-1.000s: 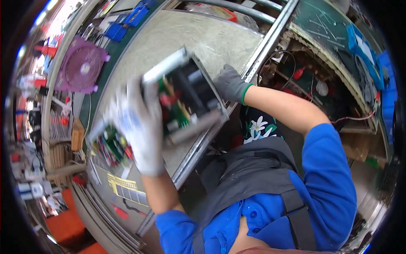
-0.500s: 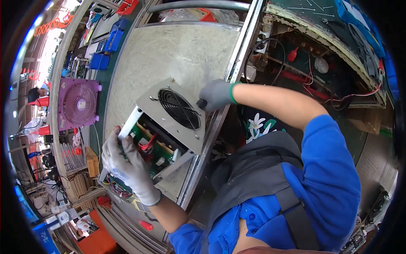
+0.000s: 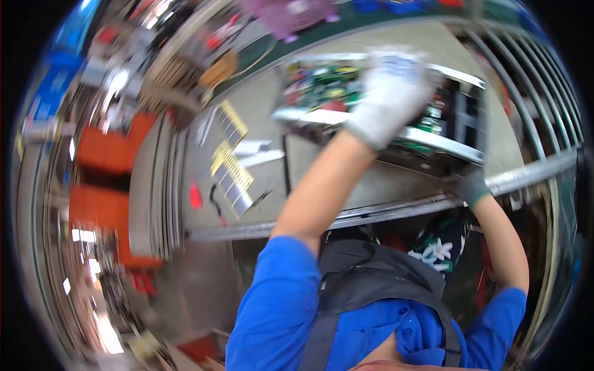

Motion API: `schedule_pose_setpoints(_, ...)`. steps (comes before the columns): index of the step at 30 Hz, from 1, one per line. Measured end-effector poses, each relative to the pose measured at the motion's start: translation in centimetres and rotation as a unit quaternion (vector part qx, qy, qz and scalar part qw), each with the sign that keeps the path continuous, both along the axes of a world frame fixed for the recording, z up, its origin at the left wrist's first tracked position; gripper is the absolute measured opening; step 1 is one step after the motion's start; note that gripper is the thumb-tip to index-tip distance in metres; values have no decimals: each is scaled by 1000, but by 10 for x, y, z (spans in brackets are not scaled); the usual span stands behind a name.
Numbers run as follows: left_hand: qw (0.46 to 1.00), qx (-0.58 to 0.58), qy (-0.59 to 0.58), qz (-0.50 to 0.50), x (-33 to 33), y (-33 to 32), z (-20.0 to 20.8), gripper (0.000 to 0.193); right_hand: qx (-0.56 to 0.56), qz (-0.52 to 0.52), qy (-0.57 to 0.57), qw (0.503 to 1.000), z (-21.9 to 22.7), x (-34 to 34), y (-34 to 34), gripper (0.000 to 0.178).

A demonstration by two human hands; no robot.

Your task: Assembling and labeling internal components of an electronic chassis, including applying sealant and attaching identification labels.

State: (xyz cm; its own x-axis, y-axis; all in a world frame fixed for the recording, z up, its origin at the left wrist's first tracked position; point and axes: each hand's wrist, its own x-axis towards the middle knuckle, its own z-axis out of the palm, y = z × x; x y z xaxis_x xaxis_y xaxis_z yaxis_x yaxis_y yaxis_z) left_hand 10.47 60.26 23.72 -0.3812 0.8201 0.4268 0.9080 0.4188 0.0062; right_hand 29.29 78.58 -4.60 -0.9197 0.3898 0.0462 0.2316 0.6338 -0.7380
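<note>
An open metal chassis [image 3: 433,141] with electronics inside is over the far part of the bench [image 3: 346,185], in front of the person and toward the right; whether its whole underside rests there cannot be told. Its long axis runs roughly from left to right, with the right end slanting nearer to the person and closer to the metal rail [image 3: 383,213] along the bench's front edge. The open side faces up toward the head camera. Crowded green circuit boards [image 3: 331,80] fill the left end, while a dark section [image 3: 461,117] takes up the right end. Two pale side strips follow the long axis, one on the far side and one on the near side.

The left hand [image 3: 399,83], in a white glove, reaches across the middle of the chassis; its fingers are blurred, so their grip cannot be told. The right hand [image 3: 473,185], in a grey glove, is at the near right corner, its fingers partly hidden, and whether they pinch the corner cannot be told.

Left of the chassis lie yellow-edged strips [image 3: 232,179], white pieces [image 3: 260,157] and a red object [image 3: 195,195]. A purple fan [image 3: 291,15] stands beyond the bench's far edge.
</note>
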Motion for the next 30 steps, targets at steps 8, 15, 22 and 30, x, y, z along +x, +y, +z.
schedule_pose_setpoints(8, 991, 125, 38, 32, 47, -62, -7, 31, 129, 151, -35, 980, -5, -1, 21, 53)
schedule_pose_setpoints(15, 982, 186, 27, -14, 58, -79, -5, 27, 251, 165, -164, 940, 34, -33, 44, 56)
schedule_pose_setpoints(22, 994, -49, -92, 42, -41, 1, -6, 32, 201, 8, -135, 970, 98, 19, -74, 48)
schedule_pose_setpoints(30, 945, 320, -64, 1, 9, -261, -72, 47, -69, -125, 58, 988, 127, 178, -147, 22)
